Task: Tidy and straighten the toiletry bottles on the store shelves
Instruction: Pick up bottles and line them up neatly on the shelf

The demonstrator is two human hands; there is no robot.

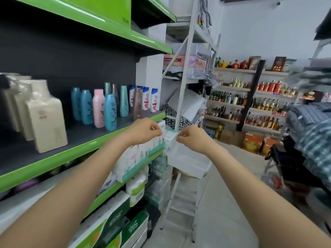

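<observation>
Toiletry bottles stand upright on the green-edged shelf (86, 144): blue ones (110, 111), a pink one (98, 108), a brown one (137, 106) and white ones with blue caps (154, 100). Big cream bottles (47, 122) stand further left. My left hand (145, 130) is raised in front of the shelf's right end with its fingers curled. My right hand (191, 137) is level with it, also curled. Neither hand touches a bottle. A white and teal tissue pack (168, 136) shows between the two hands; whether either hand touches it cannot be told.
Tissue packs (136, 158) and green boxes (114, 228) fill the lower shelves. A white metal rack (186, 68) with bedding and a white bin (189, 163) stands just past the shelf end. Liquor shelves (250, 102) line the far wall. Folded cloth (311, 133) is stacked at the right.
</observation>
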